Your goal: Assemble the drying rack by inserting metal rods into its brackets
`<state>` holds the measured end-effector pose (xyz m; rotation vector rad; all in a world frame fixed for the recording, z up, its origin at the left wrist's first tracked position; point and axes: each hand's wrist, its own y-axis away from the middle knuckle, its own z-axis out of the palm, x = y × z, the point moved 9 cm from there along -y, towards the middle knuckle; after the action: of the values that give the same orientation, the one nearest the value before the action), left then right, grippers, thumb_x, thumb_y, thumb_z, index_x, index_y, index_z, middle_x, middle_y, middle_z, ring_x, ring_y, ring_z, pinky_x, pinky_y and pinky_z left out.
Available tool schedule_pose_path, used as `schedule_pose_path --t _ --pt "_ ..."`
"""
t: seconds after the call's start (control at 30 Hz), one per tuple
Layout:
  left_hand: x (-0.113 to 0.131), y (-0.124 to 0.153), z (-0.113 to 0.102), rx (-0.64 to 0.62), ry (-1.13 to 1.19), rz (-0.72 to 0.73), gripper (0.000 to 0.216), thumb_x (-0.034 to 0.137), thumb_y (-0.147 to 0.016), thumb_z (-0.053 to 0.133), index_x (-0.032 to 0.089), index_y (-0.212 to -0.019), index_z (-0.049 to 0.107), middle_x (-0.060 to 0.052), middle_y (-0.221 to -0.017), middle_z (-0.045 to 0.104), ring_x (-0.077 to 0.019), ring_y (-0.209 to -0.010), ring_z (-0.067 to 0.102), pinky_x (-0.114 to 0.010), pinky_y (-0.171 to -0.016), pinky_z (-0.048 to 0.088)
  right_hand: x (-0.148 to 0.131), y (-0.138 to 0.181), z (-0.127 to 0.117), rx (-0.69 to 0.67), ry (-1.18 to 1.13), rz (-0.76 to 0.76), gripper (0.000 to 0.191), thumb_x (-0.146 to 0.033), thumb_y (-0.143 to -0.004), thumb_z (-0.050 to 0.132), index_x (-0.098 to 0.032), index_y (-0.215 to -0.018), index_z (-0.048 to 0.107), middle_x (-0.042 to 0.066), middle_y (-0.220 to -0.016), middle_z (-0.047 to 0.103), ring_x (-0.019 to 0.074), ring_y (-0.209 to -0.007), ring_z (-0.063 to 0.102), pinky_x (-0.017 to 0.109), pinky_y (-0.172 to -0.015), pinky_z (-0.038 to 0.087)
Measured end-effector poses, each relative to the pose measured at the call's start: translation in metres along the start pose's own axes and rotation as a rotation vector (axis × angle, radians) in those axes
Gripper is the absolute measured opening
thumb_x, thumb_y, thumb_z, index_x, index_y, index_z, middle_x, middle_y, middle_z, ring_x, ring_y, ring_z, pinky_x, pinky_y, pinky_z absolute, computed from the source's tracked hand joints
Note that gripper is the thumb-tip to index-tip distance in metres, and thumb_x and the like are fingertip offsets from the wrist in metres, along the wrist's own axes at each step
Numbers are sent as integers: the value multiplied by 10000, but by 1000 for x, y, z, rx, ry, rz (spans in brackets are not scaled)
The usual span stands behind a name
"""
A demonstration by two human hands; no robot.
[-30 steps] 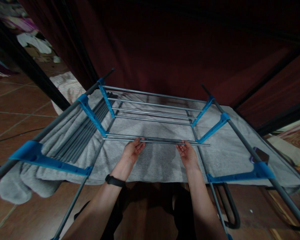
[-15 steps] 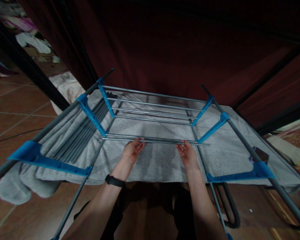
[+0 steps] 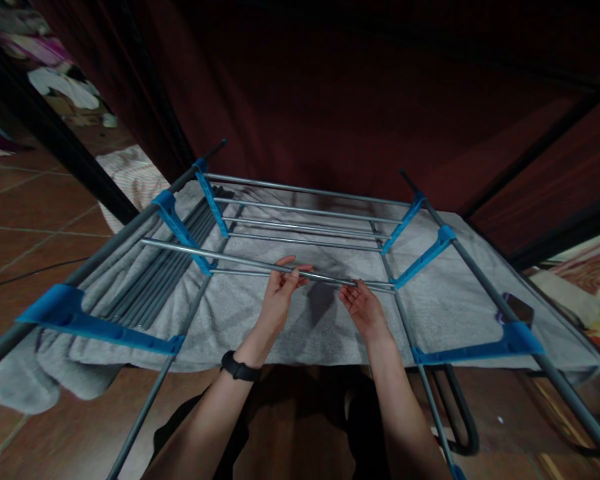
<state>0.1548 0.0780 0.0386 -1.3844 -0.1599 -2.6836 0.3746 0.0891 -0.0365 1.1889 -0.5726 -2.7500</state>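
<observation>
My left hand [image 3: 279,293], with a black band on the wrist, holds a thin metal rod [image 3: 205,253] between thumb and fingers. The rod slants, its left end raised over the left side of the frame. At the rod's right end, my right hand [image 3: 364,308] pinches it with the fingertips, the other fingers loosely curled. Around both hands stands a rack frame of grey tubes with blue plastic brackets [image 3: 180,230] on the left and matching blue brackets [image 3: 423,257] on the right. Several crossbars [image 3: 305,209] span the far brackets. One crossbar lies just behind my hands.
Several grey tubes [image 3: 155,280] lie side by side on a grey blanket [image 3: 310,337] at left. A dark phone-like object [image 3: 517,310] rests on the blanket at right. Dark red curtains [image 3: 320,100] hang behind. Tiled floor [image 3: 30,260] shows at left.
The rod has swung from level to slanted, its left end going up and left. My left hand has shifted slightly right and up; my right hand has moved a little left.
</observation>
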Motion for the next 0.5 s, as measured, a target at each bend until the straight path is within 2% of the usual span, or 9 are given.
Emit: schedule_pose_path --t 0.13,0.23,0.33,0.4,0.5 --pt "8 9 24 -119 -141 98 398 194 -909 673 231 -1289 561 -76 -1044 754 -209 -1024 702 -344 -983 513 13 2 10 -46 -11 86 203 -347 -951 602 -217 -808 665 49 -800 742 159 -769 714 289 -751 624" --pt "28 16 41 -189 -295 217 385 207 -946 619 224 -1320 531 -69 -1025 751 -200 -1016 686 -333 -1013 481 16 5 16 -74 23 118 268 -397 -972 556 -203 -835 681 72 -831 757 167 -771 717 291 -733 620" --pt "71 24 54 -194 -414 427 440 271 -985 573 250 -1412 468 -51 -1006 744 -196 -981 678 -341 -995 486 17 10 27 -152 66 151 374 -503 -965 539 -186 -838 692 115 -890 771 186 -771 721 310 -722 614" --pt "111 34 58 -136 -428 622 516 330 -991 572 285 -1480 412 -44 -1051 731 -189 -938 684 -357 -974 510 17 14 33 -196 81 159 367 -504 -951 566 -187 -814 691 121 -900 775 187 -763 719 312 -723 609" --pt "165 60 58 -36 -423 907 556 375 -960 627 316 -1479 437 -58 -1314 635 -145 -802 677 -352 -850 569 13 15 32 -182 86 134 280 -396 -947 588 -196 -778 687 85 -841 769 164 -723 706 288 -713 598"
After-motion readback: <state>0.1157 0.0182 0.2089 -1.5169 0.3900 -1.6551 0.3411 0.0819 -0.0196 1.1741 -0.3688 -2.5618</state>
